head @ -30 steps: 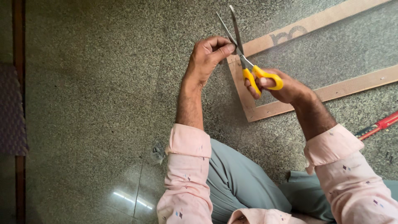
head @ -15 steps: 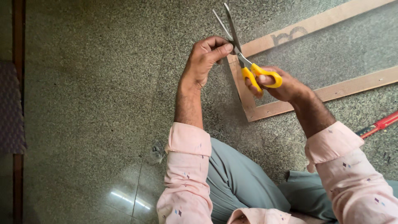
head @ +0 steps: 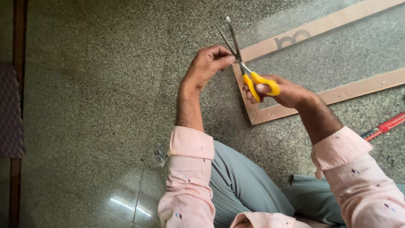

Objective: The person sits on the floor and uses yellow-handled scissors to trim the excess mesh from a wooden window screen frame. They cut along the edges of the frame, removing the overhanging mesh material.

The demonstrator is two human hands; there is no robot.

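A: Head view, only one we've got. R hand [head: 283, 90] has its fingers curled through the yellow loops of the scissors [head: 249, 69], blades parted in a narrow V pointing up and away from the knuckles.

B: And the L hand [head: 206, 65]?

A: Thumb and forefinger pressed together, pinching something right at the blade pivot. Prob the edge of the clear mesh sheet [head: 337, 50] stretched over the wooden frame [head: 253, 116], but too fine to tell.

B: That's the worry then. Fingertips sit touching the inner blade, just below the V.

A: Yep. If the blades close w/ the pinch that near, I'd judge a nick to the forefinger is likely. Also the mesh could slip from the pinch and the cut wander off the frame corner.

B: Anything else near?

A: Red-handled tool [head: 386, 126] on the granite floor [head: 93, 105], well apart, beyond the R wrist. No hazard there.
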